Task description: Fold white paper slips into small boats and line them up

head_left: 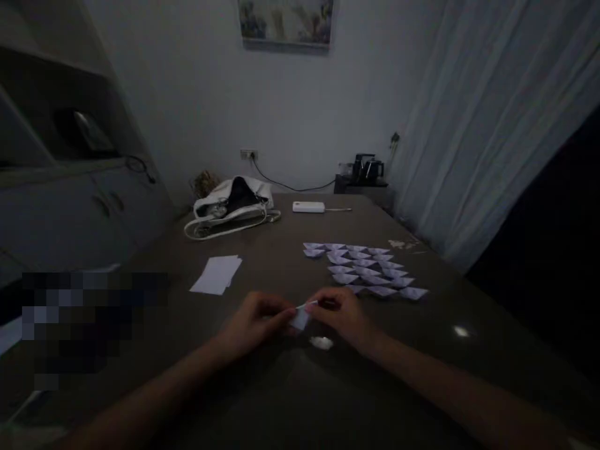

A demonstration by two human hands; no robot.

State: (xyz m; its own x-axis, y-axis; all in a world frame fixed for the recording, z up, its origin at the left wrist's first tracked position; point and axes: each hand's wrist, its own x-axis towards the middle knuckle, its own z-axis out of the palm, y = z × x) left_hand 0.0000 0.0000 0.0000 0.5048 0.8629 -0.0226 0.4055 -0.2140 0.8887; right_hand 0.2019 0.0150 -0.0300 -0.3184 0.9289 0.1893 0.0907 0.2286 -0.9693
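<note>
A small piece of folded white paper (300,319) is held just above the dark table (281,400), between both hands. My left hand (259,322) pinches its left side with thumb and fingers. On its upper right edge, my right hand (341,314) pinches it the same way. Several folded paper boats (370,272) stand in rows on the table, beyond and to the right of my right hand. A stack of flat white paper sheets (215,275) lies beyond my left hand.
A white bag (239,203) with a strap lies at the table's far left. Near the far edge is a white device (308,207) with a short cable. A side stand (360,182) with a black kettle (372,169) is behind the table. A curtain (450,125) hangs at right.
</note>
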